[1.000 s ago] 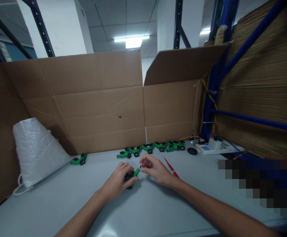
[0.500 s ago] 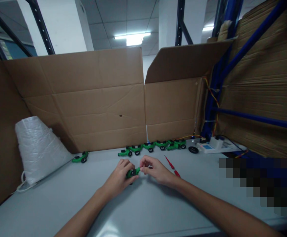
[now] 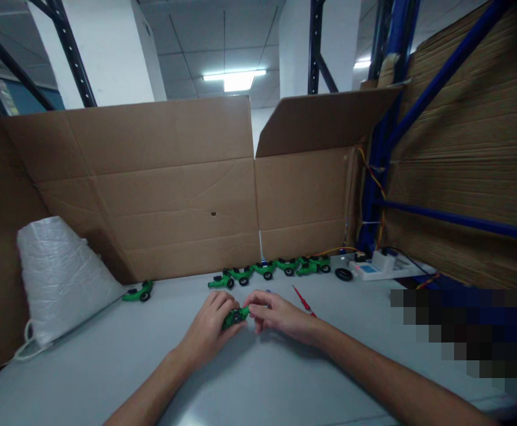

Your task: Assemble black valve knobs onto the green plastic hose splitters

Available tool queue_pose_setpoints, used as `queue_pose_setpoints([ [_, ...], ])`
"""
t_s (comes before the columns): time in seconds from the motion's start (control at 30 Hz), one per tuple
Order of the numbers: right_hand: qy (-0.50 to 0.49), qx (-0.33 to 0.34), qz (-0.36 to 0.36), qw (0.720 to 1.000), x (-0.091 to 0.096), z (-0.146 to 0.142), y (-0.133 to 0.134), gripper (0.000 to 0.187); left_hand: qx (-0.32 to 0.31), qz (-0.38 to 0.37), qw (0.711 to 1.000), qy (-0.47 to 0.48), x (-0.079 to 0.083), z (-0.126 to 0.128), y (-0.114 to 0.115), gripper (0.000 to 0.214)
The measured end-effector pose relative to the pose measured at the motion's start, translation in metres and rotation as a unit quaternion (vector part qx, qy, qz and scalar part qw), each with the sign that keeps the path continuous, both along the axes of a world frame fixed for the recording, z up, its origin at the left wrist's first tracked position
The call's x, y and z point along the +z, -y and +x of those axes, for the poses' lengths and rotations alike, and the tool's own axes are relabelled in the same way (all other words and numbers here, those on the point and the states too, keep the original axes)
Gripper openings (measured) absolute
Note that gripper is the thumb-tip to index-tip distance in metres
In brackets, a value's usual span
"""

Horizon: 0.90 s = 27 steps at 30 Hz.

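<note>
Over the middle of the table, my left hand (image 3: pixel 209 325) is closed around a green toy car (image 3: pixel 235 318) with black parts, gripping it between thumb and fingers. My right hand (image 3: pixel 282 316) pinches the narrow right end of the same toy with thumb and forefinger, its other fingers curled below. Both hands cover parts of the toy. Just beyond my right hand lies a red screwdriver (image 3: pixel 304 300), its lower end close to my wrist.
Several similar green toy cars (image 3: pixel 265 271) stand in a row along the cardboard wall (image 3: pixel 173 219). Another green toy car (image 3: pixel 139 292) sits by a white bag (image 3: pixel 63 278) at left. At back right are a black ring (image 3: pixel 343 274) and a white power strip (image 3: pixel 373 269).
The view has shifted slightly. My left hand still holds the toy car, while the fingers of my right hand have shifted and loosened somewhat at its right end.
</note>
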State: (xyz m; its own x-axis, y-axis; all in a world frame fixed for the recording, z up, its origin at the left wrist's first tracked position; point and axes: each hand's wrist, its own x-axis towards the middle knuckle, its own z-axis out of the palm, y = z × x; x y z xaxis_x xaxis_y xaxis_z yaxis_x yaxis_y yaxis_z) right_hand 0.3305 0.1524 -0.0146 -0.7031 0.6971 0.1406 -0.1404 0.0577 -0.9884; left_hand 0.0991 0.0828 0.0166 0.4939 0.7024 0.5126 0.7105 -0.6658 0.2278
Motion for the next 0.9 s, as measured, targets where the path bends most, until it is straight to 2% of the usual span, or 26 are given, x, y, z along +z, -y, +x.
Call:
queue_pose_setpoints([
  [0.2,-0.068,0.006,-0.05,0.996,0.005,-0.003,0.005,0.051,-0.003,0.057,0.998,-0.019,0.002,0.004,0.004,0.025],
  [0.47,-0.116,0.024,-0.107,0.987,0.017,0.002,0.013,0.043,-0.013,0.066,0.997,-0.044,0.003,0.006,0.006,0.034],
  [0.67,-0.139,0.048,-0.139,0.979,0.011,0.003,0.01,0.036,-0.022,0.073,0.996,-0.038,0.005,0.008,0.008,0.037],
  [0.9,-0.145,0.048,-0.139,0.978,0.009,0.004,0.008,0.029,-0.023,0.082,0.996,-0.022,0.006,0.008,0.009,0.039],
])
